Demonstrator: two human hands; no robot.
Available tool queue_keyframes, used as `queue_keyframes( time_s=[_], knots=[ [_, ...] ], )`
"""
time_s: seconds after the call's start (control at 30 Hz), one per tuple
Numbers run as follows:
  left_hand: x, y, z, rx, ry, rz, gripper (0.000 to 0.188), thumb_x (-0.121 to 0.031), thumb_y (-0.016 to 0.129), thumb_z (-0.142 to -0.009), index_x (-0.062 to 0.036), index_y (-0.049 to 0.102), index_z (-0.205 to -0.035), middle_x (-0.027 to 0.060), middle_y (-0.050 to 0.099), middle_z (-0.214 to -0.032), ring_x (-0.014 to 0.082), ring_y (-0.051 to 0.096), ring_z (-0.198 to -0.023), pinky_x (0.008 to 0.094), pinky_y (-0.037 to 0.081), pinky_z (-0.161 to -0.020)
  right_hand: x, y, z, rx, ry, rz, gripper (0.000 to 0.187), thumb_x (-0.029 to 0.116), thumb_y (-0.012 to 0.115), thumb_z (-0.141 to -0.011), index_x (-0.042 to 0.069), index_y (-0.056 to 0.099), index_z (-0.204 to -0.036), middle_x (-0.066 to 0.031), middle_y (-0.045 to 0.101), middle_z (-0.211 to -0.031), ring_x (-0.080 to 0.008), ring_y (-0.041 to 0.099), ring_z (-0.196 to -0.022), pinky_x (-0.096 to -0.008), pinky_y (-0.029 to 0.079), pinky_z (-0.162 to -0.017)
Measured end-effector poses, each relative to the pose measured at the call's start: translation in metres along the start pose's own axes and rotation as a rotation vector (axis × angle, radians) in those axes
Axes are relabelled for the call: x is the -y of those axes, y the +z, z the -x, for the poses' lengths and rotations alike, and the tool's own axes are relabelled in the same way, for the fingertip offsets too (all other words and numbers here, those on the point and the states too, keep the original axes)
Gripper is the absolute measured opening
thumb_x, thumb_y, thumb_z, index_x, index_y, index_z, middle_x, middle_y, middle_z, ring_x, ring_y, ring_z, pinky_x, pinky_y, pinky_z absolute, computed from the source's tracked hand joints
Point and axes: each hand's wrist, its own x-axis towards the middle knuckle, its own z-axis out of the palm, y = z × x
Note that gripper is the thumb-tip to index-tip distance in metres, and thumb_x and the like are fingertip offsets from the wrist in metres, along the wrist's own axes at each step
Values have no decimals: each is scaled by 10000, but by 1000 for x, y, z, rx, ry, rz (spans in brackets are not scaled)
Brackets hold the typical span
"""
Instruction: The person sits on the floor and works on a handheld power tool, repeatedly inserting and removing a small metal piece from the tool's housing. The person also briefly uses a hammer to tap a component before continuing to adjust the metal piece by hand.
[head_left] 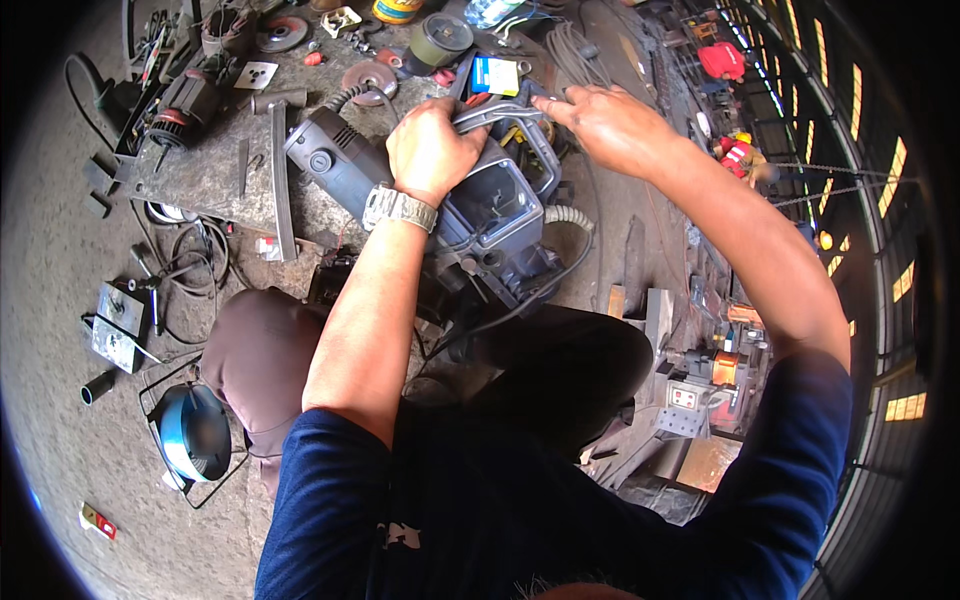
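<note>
A grey electric power tool (495,200) with a round motor housing (335,160) stands tilted before me at the edge of the workbench. Its frame-like grey cover (545,155) is lifted, and yellow and dark parts show inside. My left hand (430,150), with a metal watch (400,208) at the wrist, is closed over the near side of the cover, thumb on top. At the cover's far right corner, the fingers of my right hand (610,125) are bent and pressed on its edge; the thumb is mostly hidden. A corrugated hose (568,217) and a black cable run from the tool's right side.
On the bench lie a metal bar (280,180), grinding discs (370,82), a round tin (440,42) and a blue-yellow box (494,75). An angle grinder (188,105) is at the left. Cables and a blue round lamp-like object (192,430) are on the floor. A person (738,155) is far right.
</note>
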Motion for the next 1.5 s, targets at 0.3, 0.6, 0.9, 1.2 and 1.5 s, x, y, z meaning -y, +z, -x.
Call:
queue_keyframes(
  time_s=[0.3,0.6,0.9,1.2,1.5],
  knots=[
    [8,6,-6,-66,57,-4,427,-412,845,-790,-73,794,-1046,159,788,-1008,366,754,-985,466,576,-890,12,-5,-4,-6,51,158,445,141,557,-1035,98,613,-1475,-200,709,-1216,-353,697,-1175,-517,563,-992],
    [5,5,-6,-55,45,-15,429,-405,838,-786,-77,799,-1059,160,789,-1031,368,754,-994,470,575,-902,38,-34,-16,123,101,245,509,75,600,-959,62,606,-1467,-197,724,-1126,-330,736,-1065,-439,630,-883],
    [3,2,-6,-26,25,8,411,-350,823,-769,-57,794,-1056,153,780,-1044,343,738,-1042,461,573,-941,13,-26,-16,37,-30,167,577,35,591,-940,107,597,-1512,-201,708,-1112,-361,723,-1083,-448,608,-911],
    [5,3,-6,-26,30,18,424,-362,828,-767,-58,794,-1062,150,782,-1052,344,745,-1028,454,578,-930,-4,-10,-13,46,-20,104,698,-17,591,-908,199,544,-1570,-159,675,-1128,-366,711,-1047,-464,577,-937],
    [3,1,-5,-46,26,9,406,-372,843,-757,-77,799,-1033,142,780,-1003,348,749,-993,454,586,-891,-24,8,-13,2,-100,1,692,21,620,-915,238,548,-1568,-149,625,-1050,-371,683,-1023,-483,561,-923]
  ],
)
